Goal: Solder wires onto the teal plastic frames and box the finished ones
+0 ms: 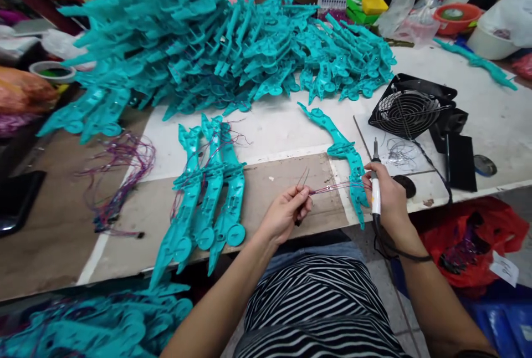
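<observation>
Striped shirt [316, 308] fills the bottom centre. Above it, the left hand [292, 208] pinches thin wires [341, 185] between thumb and fingers; they stretch to the right hand [387, 192], which grips a soldering iron [376, 194] beside one teal piece [353, 165], right of centre. That piece seems under way, its joins too small to judge. Three wired teal pieces [214, 192], left of centre, look done. Loose wires [120, 167] at left seem unused; whether the teal heap [199, 42] across the top is wired, I cannot tell.
</observation>
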Demonstrator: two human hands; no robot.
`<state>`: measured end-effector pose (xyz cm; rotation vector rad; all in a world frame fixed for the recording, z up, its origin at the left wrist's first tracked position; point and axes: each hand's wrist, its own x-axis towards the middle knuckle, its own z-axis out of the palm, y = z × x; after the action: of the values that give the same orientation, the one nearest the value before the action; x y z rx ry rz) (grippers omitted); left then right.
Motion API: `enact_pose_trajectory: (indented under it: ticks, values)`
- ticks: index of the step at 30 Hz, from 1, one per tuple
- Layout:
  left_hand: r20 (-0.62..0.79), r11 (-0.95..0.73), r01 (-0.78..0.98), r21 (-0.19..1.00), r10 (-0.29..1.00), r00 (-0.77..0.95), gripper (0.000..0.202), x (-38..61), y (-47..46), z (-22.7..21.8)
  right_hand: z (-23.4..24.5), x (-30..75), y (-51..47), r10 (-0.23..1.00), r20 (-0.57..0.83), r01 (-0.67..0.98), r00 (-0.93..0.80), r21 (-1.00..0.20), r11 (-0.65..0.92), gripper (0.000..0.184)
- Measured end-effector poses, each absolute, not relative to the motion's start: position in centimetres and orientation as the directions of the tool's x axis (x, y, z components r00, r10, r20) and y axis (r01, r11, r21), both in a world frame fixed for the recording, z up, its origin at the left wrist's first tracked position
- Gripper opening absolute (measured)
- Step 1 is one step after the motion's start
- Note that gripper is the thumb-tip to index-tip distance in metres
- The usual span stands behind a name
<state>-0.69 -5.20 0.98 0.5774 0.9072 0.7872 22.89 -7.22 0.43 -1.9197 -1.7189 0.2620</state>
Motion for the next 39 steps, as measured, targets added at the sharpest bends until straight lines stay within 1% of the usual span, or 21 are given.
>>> enact_pose_trajectory:
  ticks: [2, 4, 5, 7, 9, 12, 15, 17, 19, 21, 22, 24, 25, 27, 29, 31, 33, 36, 39]
  values:
    - [-0.469, 0.594, -0.332, 0.733, 0.794, 0.386, 0.043, 0.1, -4.9, 0.7, -0.6, 23.4, -6.2, 0.962, 0.151, 0.884, 0.226, -0.446, -0.138, 0.035]
    - [-0.471, 0.6, -0.335, 0.727, 0.79, 0.392, 0.04, 0.6, -4.7, 0.5, -1.5, 23.5, -5.5, 0.963, 0.098, 0.901, 0.252, -0.386, -0.196, 0.038]
    - [-0.472, 0.601, -0.341, 0.723, 0.79, 0.391, 0.04, 0.7, -4.6, 0.4, -1.9, 23.4, -5.4, 0.965, 0.086, 0.907, 0.249, -0.371, -0.201, 0.039]
    - [-0.469, 0.594, -0.355, 0.722, 0.797, 0.38, 0.042, 0.6, -4.6, 0.3, -2.5, 22.6, -5.4, 0.969, 0.096, 0.909, 0.226, -0.378, -0.174, 0.038]
    - [-0.463, 0.581, -0.365, 0.728, 0.808, 0.364, 0.045, 0.0, -4.7, 0.4, -2.7, 21.1, -5.8, 0.974, 0.115, 0.905, 0.194, -0.405, -0.132, 0.036]
    - [-0.468, 0.566, -0.377, 0.733, 0.822, 0.323, 0.048, -1.5, -5.1, 0.8, -2.6, 18.4, -6.6, 0.987, 0.079, 0.895, 0.138, -0.436, -0.091, 0.035]
    - [-0.492, 0.525, -0.398, 0.753, 0.85, 0.19, 0.043, -3.5, -5.2, 1.4, -1.7, 16.8, -7.2, 0.996, 0.061, 0.884, 0.062, -0.467, -0.027, 0.031]
    - [-0.487, 0.468, -0.417, 0.779, 0.871, 0.069, 0.036, -5.0, -5.0, 1.7, -0.3, 17.1, -7.6, 0.996, 0.087, 0.842, -0.003, -0.538, 0.05, 0.029]
    - [-0.466, 0.418, -0.442, 0.793, 0.885, 0.002, 0.031, -6.3, -4.9, 1.9, 1.8, 18.6, -7.7, 0.993, 0.095, 0.761, -0.065, -0.639, 0.111, 0.025]
    - [-0.445, 0.396, -0.476, 0.785, 0.895, 0.011, 0.03, -7.4, -4.9, 2.1, 4.2, 20.5, -7.2, 0.991, 0.082, 0.679, -0.109, -0.721, 0.134, 0.024]
    - [-0.44, 0.399, -0.492, 0.774, 0.897, 0.036, 0.03, -7.8, -5.1, 2.2, 5.3, 21.5, -6.6, 0.989, 0.084, 0.654, -0.124, -0.742, 0.145, 0.025]
    - [-0.434, 0.424, -0.507, 0.75, 0.895, 0.105, 0.033, -8.1, -5.4, 2.3, 7.0, 22.9, -4.5, 0.981, 0.128, 0.635, -0.146, -0.749, 0.192, 0.027]
    - [-0.434, 0.444, -0.499, 0.744, 0.889, 0.144, 0.034, -7.9, -5.6, 2.3, 7.4, 23.2, -3.0, 0.974, 0.168, 0.641, -0.152, -0.733, 0.227, 0.028]
    - [-0.449, 0.497, -0.443, 0.746, 0.867, 0.216, 0.037, -7.2, -5.6, 2.0, 7.1, 22.8, 0.6, 0.953, 0.255, 0.68, -0.163, -0.671, 0.296, 0.028]
    - [-0.47, 0.537, -0.354, 0.766, 0.843, 0.261, 0.036, -5.9, -5.2, 1.5, 5.9, 21.4, 4.3, 0.922, 0.331, 0.723, -0.2, -0.585, 0.367, 0.027]
    - [-0.483, 0.546, -0.257, 0.797, 0.833, 0.27, 0.031, -4.5, -4.3, 0.9, 4.5, 19.6, 6.8, 0.887, 0.375, 0.731, -0.269, -0.52, 0.442, 0.025]
    - [-0.46, 0.504, -0.159, 0.849, 0.853, 0.245, 0.022, -3.2, -3.3, 0.4, 3.6, 18.5, 7.3, 0.873, 0.406, 0.725, -0.269, -0.511, 0.461, 0.026]
    - [-0.347, 0.356, 0.003, 0.935, 0.909, 0.233, 0.012, -1.8, -1.9, -0.2, 3.2, 19.3, 4.2, 0.87, 0.482, 0.703, -0.107, -0.582, 0.409, 0.038]
    - [-0.19, 0.163, 0.111, 0.98, 0.931, 0.313, 0.008, -0.7, -0.6, -0.9, 3.0, 22.6, -1.3, 0.823, 0.555, 0.69, 0.117, -0.642, 0.335, 0.048]
